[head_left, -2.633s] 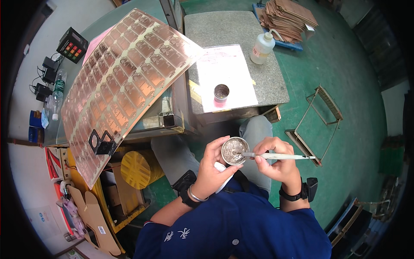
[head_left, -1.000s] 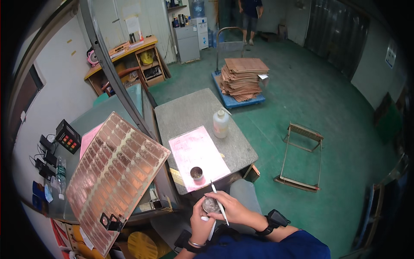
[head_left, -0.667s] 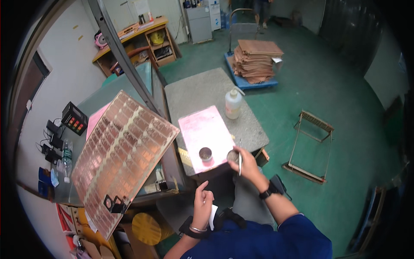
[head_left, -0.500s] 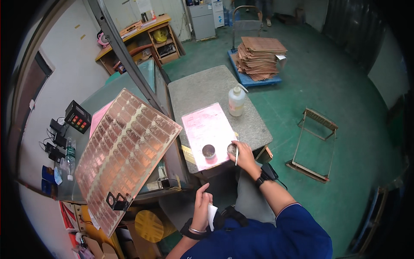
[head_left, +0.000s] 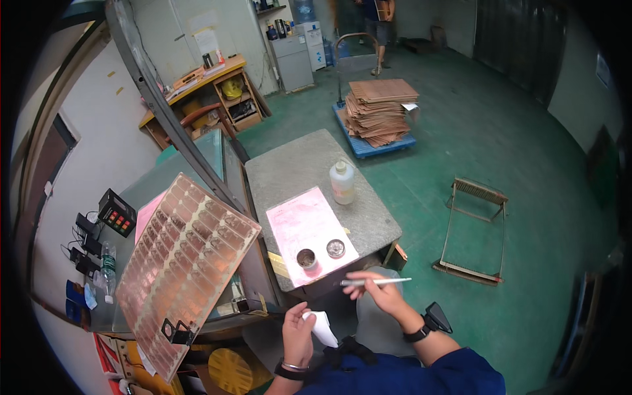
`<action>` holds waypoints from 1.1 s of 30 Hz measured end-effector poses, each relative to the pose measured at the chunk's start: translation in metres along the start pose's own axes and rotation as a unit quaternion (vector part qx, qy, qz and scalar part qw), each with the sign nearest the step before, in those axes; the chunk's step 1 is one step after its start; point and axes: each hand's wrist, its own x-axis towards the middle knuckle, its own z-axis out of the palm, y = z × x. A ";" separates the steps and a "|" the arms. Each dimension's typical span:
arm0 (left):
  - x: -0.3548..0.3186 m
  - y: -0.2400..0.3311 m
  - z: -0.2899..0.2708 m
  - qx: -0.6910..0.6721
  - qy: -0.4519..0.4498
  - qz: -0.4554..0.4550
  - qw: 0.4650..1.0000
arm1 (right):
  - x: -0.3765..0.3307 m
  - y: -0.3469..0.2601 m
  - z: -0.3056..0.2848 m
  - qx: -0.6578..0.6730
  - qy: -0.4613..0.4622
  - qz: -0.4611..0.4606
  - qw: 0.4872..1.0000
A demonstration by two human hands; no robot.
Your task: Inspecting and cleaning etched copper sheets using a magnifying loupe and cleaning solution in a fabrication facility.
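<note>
In front of my body, my left hand (head_left: pixel 297 337) is closed around a folded white wipe (head_left: pixel 321 329), pinched by thumb and fingers. To its right, my right hand (head_left: pixel 383 295) grips a slim white pen-like tool (head_left: pixel 397 280), lying nearly level above my lap; its exact kind is unclear. Beyond the hands, a small round metal cup (head_left: pixel 306 259) with dark contents and a shallow round dish (head_left: pixel 336 248) stand on a pink printed sheet (head_left: pixel 309 216). At left leans a large copper-coloured panel (head_left: pixel 191 257) with repeated patterns, a black folding magnifier (head_left: pixel 176 331) on its lower part.
A grey table (head_left: pixel 289 161) carries the sheet and a translucent plastic bottle (head_left: pixel 342 184). Farther off, a blue trolley (head_left: pixel 382 146) bears stacked brown panels (head_left: pixel 380 108). A metal rack (head_left: pixel 471 230) stands on the green floor at right. Another person (head_left: pixel 380 29) stands at the back.
My right hand has drawn back from the dish toward me, and the pen-like tool has turned from upright to level. My left hand has shifted left, showing more wipe. The view has tilted upward.
</note>
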 end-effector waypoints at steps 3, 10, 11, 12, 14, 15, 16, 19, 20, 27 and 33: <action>0.013 -0.004 0.010 0.003 -0.010 0.029 1.000 | -0.020 -0.005 0.003 0.026 -0.031 -0.013 0.999; 0.018 0.007 0.058 -0.065 -0.026 0.011 0.997 | -0.017 -0.024 -0.001 -0.002 -0.039 -0.026 0.999; 0.016 0.006 0.058 -0.071 -0.037 -0.005 0.997 | -0.018 -0.024 -0.002 -0.026 -0.041 -0.022 0.999; 0.015 0.006 0.059 -0.077 -0.051 -0.020 0.996 | -0.019 -0.025 -0.003 -0.023 -0.042 -0.018 0.999; 0.011 0.005 0.062 -0.074 -0.051 -0.031 0.995 | -0.021 -0.025 -0.004 -0.095 -0.047 -0.027 0.994; 0.009 0.004 0.064 -0.090 -0.053 -0.033 0.994 | -0.022 -0.024 -0.004 -0.093 -0.043 -0.026 0.994; 0.007 0.004 0.066 -0.105 -0.055 -0.036 0.992 | -0.023 -0.023 -0.004 -0.089 -0.022 -0.011 0.996; 0.004 0.014 0.068 -0.156 -0.100 -0.096 0.978 | -0.028 -0.017 -0.012 -0.038 0.025 0.013 0.999; 0.005 0.013 0.067 -0.154 -0.103 -0.098 0.978 | -0.028 -0.015 -0.016 0.009 0.043 0.023 0.999; 0.015 -0.002 0.068 -0.112 -0.133 -0.185 0.967 | -0.020 0.000 -0.035 -0.013 0.001 0.019 1.000; 0.055 -0.014 0.075 -0.073 -0.095 -0.214 0.969 | 0.016 0.001 -0.051 -0.063 -0.034 0.012 0.997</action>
